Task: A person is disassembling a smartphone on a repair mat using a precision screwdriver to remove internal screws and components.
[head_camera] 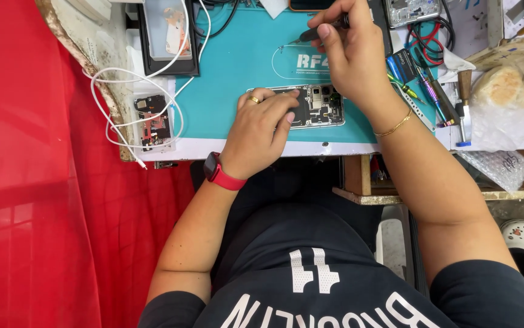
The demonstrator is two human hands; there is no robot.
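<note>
Left hand (262,130): my fingers curled, palm down, pressing flat.
Right hand (350,51): raised, my fingertips pinched together, wrist bent.

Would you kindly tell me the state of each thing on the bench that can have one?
Phone: back cover off, insides exposed, flat on the teal mat.
Left hand: pressing down on the phone.
Right hand: grip closed around a thin dark tool.
White cable: loose, tangled.
</note>
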